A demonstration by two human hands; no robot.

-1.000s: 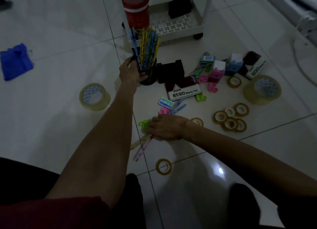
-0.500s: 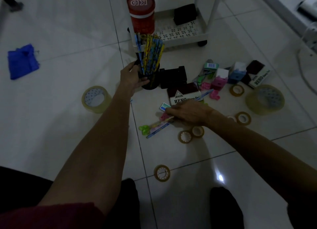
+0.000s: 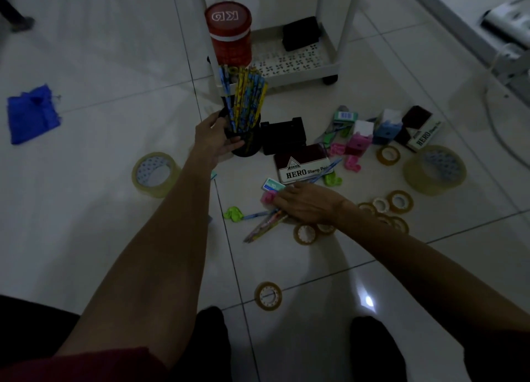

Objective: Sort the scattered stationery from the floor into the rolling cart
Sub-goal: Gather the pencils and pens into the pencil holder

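Pencils [image 3: 262,224] still clutched by right hand [image 3: 308,202] fingers; left hand [image 3: 215,138] still grips cup [image 3: 249,146].

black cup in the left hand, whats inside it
Blue and yellow patterned pencils stand in the black cup, fanning above its rim. Their lower ends are hidden by the cup's wall and the left hand.

2 big tape rolls [image 3: 155,174] [image 3: 434,169], approx 8 small tape rolls [image 3: 268,295], 2 HERO stamp pads [image 3: 301,166] [image 3: 424,135], 1 pencil cup [image 3: 246,143], approx 3 loose pencils [image 3: 263,224], 1 red canister [image 3: 228,35], 1 blue cloth [image 3: 31,113].
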